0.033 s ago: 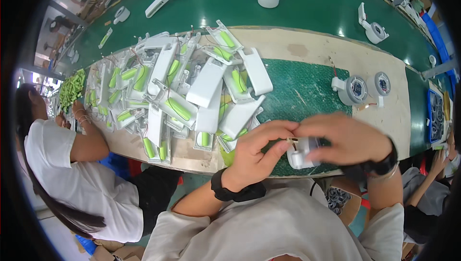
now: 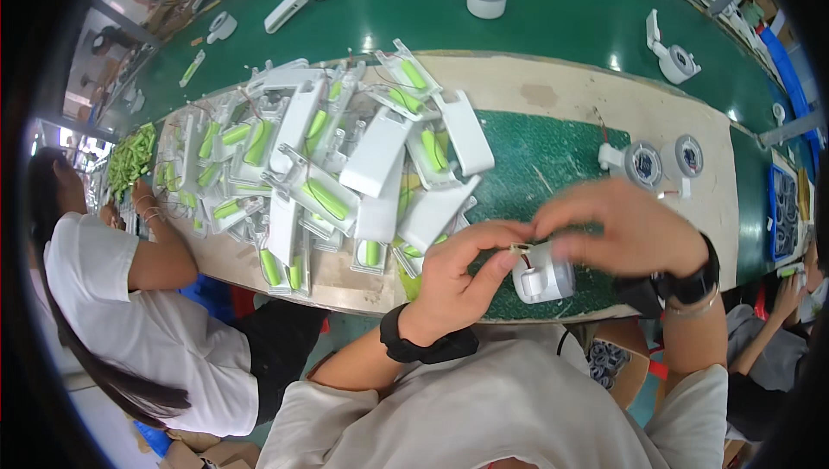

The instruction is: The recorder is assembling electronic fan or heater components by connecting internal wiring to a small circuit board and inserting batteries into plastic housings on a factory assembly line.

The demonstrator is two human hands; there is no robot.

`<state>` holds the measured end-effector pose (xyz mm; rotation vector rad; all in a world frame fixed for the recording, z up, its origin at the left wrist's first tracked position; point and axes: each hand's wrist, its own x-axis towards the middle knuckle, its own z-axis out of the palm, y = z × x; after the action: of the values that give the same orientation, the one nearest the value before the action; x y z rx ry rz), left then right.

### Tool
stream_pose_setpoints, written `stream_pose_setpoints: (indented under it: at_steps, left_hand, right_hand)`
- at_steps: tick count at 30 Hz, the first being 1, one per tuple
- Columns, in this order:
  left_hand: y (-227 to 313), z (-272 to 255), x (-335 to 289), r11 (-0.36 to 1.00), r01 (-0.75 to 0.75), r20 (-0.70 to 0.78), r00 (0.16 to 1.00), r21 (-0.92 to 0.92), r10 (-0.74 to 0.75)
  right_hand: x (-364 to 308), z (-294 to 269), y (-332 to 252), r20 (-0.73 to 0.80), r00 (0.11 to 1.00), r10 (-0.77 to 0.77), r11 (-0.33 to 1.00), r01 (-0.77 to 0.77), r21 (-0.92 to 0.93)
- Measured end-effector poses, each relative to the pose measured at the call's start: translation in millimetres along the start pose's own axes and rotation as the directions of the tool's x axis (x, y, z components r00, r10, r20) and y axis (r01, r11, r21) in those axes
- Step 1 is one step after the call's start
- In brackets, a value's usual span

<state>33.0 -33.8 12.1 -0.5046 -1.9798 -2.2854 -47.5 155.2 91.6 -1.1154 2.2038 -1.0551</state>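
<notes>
Between the thumb and index finger of my left hand [image 2: 458, 275] is a small pale piece like a circuit board [image 2: 520, 249], pinched at its edge. Short dark wires run from it down to a white round housing with a hinge-like neck [image 2: 553, 277], which rests on the green mat [image 2: 540, 158] close to my body. My right hand [image 2: 613, 223] hovers just over the housing, blurred by motion. Its fingertips come near my left fingertips; whether they hold anything cannot be made out.
A heap of white plastic handle shells [image 2: 376, 149] with green battery cells fills the left of the table. Two round grey-rimmed housings [image 2: 643, 162] stand at right. More units lie on the green belt [image 2: 553, 3] beyond. A co-worker [image 2: 147, 296] sits at left; a blue tray [image 2: 784, 210] is at far right.
My right hand has shifted up and slightly away, uncovering more of the white housing. My left hand keeps its pinch in nearly the same place.
</notes>
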Motion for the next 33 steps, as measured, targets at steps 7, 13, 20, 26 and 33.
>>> stream_pose_setpoints:
  at_steps: [7,13,20,26,33]
  left_hand:
    - [-6.8,-4.4,-15.3,0.986,0.165,0.157,0.974,-0.006,-0.162]
    - [-11.9,1.5,-30.9,0.965,0.226,0.139,0.968,-0.133,-0.208]
    - [-4.8,5.7,-21.8,0.963,0.230,0.036,0.973,-0.137,-0.227]
    - [3.6,11.5,-7.5,0.975,0.182,-0.022,0.982,-0.129,-0.186]
    - [8.8,5.3,-4.6,0.972,0.169,-0.066,0.981,-0.165,-0.181]
  right_hand:
    - [92.6,21.1,35.9,-0.301,0.940,0.159,0.877,-0.274,-0.394]
    - [89.6,21.5,54.7,-0.297,0.941,0.163,0.951,-0.231,-0.208]
    - [4.8,5.6,49.8,-0.121,0.859,0.498,0.567,-0.217,0.795]
    - [-46.1,29.4,68.8,-0.374,0.879,0.295,0.909,-0.379,-0.174]
    - [-74.5,32.9,51.4,-0.527,0.844,0.100,0.932,-0.265,-0.249]
